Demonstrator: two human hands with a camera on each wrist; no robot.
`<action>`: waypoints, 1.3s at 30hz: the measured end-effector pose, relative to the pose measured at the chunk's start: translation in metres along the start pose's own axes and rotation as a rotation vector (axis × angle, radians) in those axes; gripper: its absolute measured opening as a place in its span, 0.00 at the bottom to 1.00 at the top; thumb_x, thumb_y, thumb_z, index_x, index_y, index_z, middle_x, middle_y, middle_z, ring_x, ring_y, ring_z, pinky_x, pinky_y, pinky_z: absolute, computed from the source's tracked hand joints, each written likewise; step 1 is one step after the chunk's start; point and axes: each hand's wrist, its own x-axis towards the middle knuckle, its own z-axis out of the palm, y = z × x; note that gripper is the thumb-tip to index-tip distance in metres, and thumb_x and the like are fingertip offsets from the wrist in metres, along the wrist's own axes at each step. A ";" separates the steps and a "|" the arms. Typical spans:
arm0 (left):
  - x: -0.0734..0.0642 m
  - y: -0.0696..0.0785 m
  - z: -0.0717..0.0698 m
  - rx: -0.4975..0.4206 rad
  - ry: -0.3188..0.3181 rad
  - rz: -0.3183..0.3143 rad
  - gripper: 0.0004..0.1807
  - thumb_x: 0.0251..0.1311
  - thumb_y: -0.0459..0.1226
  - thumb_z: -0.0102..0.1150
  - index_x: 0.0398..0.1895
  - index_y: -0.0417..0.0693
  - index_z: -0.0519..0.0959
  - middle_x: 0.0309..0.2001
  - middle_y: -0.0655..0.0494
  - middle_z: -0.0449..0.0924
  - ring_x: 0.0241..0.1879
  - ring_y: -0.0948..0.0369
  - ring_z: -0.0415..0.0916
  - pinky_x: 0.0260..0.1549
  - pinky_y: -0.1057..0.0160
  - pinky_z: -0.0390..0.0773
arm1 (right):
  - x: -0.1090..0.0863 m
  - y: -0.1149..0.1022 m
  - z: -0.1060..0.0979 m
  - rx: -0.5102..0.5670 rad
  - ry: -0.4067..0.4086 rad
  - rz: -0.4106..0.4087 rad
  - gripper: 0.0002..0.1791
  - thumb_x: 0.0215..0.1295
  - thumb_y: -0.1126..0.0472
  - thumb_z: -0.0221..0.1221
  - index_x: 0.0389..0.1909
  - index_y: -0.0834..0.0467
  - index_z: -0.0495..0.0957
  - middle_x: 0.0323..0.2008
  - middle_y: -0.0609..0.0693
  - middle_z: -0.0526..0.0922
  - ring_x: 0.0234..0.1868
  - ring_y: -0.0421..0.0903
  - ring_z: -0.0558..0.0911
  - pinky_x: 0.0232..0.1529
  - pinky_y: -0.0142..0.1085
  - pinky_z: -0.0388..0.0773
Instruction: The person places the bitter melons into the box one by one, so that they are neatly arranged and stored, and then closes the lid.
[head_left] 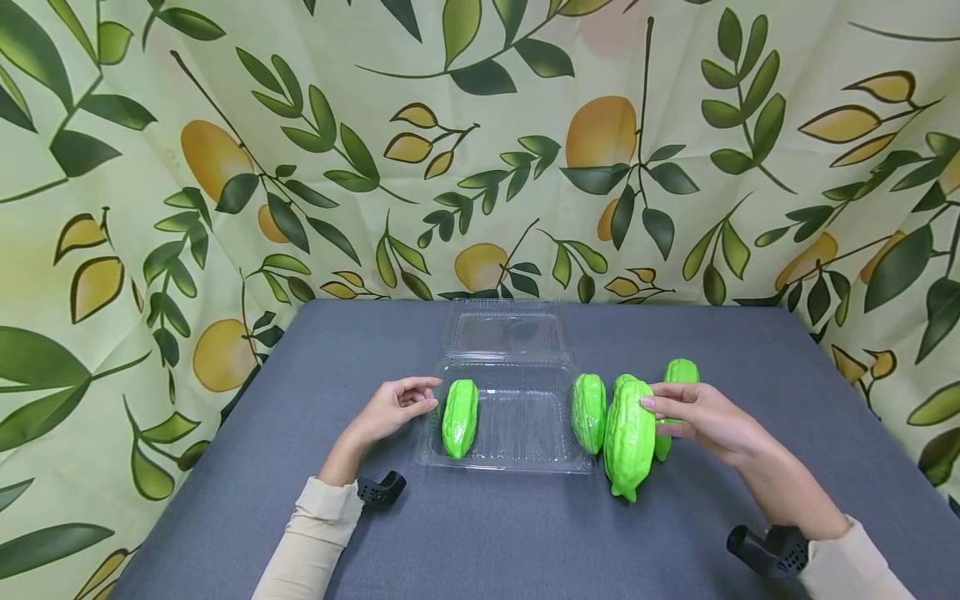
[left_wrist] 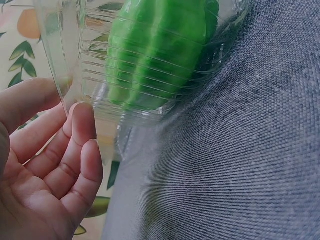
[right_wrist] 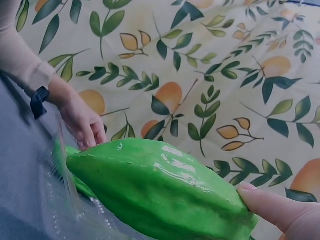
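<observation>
My right hand [head_left: 708, 417] holds a glossy, bright green ridged fruit [head_left: 628, 437] between thumb and fingers, its pointed end downward in the head view. That fruit [right_wrist: 160, 187] fills the lower middle of the right wrist view. My left hand [head_left: 393, 408] is at the left side of a clear plastic clamshell box [head_left: 525, 458], fingers loosely bent; in the left wrist view its fingertips [left_wrist: 82, 117] are at the rim, and contact is unclear. Another green fruit [head_left: 460, 418] lies inside the box at its left. A similar fruit [head_left: 588, 412] is at the right wall; whether inside cannot be told.
More green fruit [head_left: 681, 371] lies behind my right hand, partly hidden. The box's lid [head_left: 506, 333] is folded back on the grey-blue table [head_left: 360, 342]. A leaf-print cloth [head_left: 525, 208] hangs behind the table.
</observation>
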 end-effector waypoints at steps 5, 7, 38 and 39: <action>0.000 0.000 0.000 -0.006 -0.003 0.006 0.20 0.63 0.30 0.58 0.57 0.29 0.74 0.39 0.34 0.78 0.33 0.74 0.73 0.34 0.75 0.76 | 0.004 -0.005 0.005 -0.002 -0.009 -0.011 0.37 0.73 0.53 0.50 0.67 0.79 0.52 0.66 0.71 0.63 0.46 0.24 0.77 0.55 0.37 0.79; 0.000 0.000 0.000 -0.008 -0.004 0.008 0.20 0.63 0.30 0.58 0.57 0.29 0.74 0.39 0.34 0.78 0.33 0.73 0.73 0.35 0.75 0.76 | 0.006 -0.007 0.007 0.005 -0.014 -0.016 0.37 0.73 0.53 0.50 0.68 0.78 0.52 0.66 0.69 0.65 0.46 0.25 0.78 0.55 0.37 0.79; 0.000 0.001 0.001 -0.009 0.000 -0.005 0.20 0.62 0.31 0.58 0.57 0.29 0.74 0.38 0.36 0.78 0.32 0.73 0.73 0.33 0.75 0.75 | 0.030 -0.035 0.037 0.094 -0.013 -0.077 0.35 0.71 0.55 0.54 0.66 0.78 0.56 0.58 0.60 0.72 0.44 0.29 0.79 0.52 0.33 0.81; 0.000 0.001 0.000 -0.007 0.002 -0.005 0.20 0.62 0.31 0.58 0.57 0.29 0.74 0.38 0.36 0.78 0.32 0.73 0.73 0.33 0.75 0.75 | 0.031 -0.035 0.038 0.096 -0.014 -0.076 0.36 0.71 0.55 0.54 0.66 0.78 0.56 0.60 0.62 0.71 0.44 0.29 0.79 0.53 0.34 0.80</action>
